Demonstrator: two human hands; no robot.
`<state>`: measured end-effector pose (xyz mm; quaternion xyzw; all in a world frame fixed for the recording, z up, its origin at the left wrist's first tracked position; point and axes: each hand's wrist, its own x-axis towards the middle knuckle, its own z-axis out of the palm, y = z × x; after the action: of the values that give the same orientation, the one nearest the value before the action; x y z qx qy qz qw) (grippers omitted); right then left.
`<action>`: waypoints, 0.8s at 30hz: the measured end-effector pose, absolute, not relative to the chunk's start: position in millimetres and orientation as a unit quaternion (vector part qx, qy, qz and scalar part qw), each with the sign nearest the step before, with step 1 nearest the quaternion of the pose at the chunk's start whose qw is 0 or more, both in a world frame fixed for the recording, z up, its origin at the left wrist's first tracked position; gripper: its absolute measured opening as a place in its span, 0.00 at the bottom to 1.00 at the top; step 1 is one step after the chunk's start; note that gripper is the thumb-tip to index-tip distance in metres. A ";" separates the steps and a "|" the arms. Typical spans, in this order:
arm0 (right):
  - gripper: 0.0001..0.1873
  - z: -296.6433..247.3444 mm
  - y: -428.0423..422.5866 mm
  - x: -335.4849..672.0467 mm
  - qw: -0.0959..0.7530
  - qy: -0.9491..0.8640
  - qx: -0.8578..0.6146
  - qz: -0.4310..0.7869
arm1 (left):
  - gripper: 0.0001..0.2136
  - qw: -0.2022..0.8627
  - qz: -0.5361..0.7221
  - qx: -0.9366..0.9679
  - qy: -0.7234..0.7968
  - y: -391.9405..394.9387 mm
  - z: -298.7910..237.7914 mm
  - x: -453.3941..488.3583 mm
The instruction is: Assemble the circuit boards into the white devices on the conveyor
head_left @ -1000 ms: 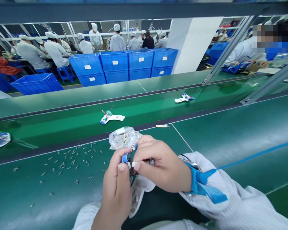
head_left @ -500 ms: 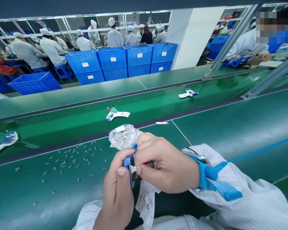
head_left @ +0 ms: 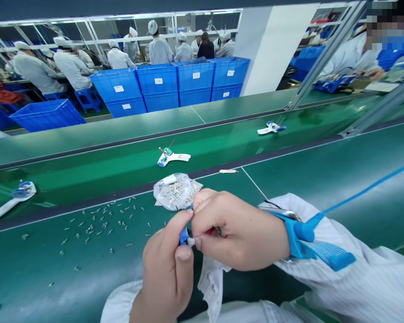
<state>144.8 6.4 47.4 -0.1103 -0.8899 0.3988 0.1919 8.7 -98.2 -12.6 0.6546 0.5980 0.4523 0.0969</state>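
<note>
pinching a small blue plastic part (head_left: 184, 237) between them, the left hand (head_left: 166, 264) and right hand (head_left: 239, 233) hold it in closed fingertips (head_left: 195, 241), low over the green conveyor belt (head_left: 54, 255). a clear plastic bag (head_left: 177, 192) of small metal pieces lies just beyond the hands, and loose metal pieces (head_left: 97, 224) are scattered on the belt to the left. a blue wrist strap (head_left: 298, 237) circles the right wrist, and a white device (head_left: 173, 157) carrying a small green circuit board lies on the far belt.

Your left hand (head_left: 166, 264) and right hand (head_left: 240, 231) pinch a small blue part (head_left: 184, 237) just below a clear plastic bag (head_left: 175, 192) of metal pieces, with loose metal pieces (head_left: 97, 224) scattered on the green desk (head_left: 47, 269).
</note>
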 end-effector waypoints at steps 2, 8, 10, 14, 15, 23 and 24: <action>0.16 47.0 6.7 145.1 0.200 -0.888 -0.116 0.398 | 0.16 0.073 0.431 0.663 0.607 -98.5 -11.5 10.0; 0.14 49.2 5.6 146.0 0.202 -0.851 -0.167 0.455 | 0.18 0.034 0.353 0.629 0.692 -104.2 -7.9 23.4; 0.13 50.0 3.8 144.2 0.209 -0.818 -0.223 0.487 | 0.18 0.027 0.326 0.605 0.726 -105.0 -6.3 28.5; 0.12 45.5 -4.5 137.7 0.226 -0.738 -0.337 0.539 | 0.17 0.000 0.277 0.576 0.769 -101.1 -4.9 35.8; 0.12 42.8 -7.9 136.2 0.230 -0.724 -0.360 0.542 | 0.16 -0.025 0.260 0.576 0.774 -99.7 -5.5 36.3; 0.12 17.7 -33.6 138.8 0.312 -0.685 -0.408 0.517 | 0.14 -0.217 0.168 0.646 0.712 -97.4 -14.6 26.7; 0.11 16.5 -34.8 140.0 0.312 -0.686 -0.407 0.517 | 0.14 -0.225 0.165 0.650 0.707 -97.4 -14.9 26.3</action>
<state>140.0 -34.8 16.5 -0.4067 -0.6859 0.5168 0.3115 26.3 -97.4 -14.9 0.6504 0.7066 0.1648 -0.2247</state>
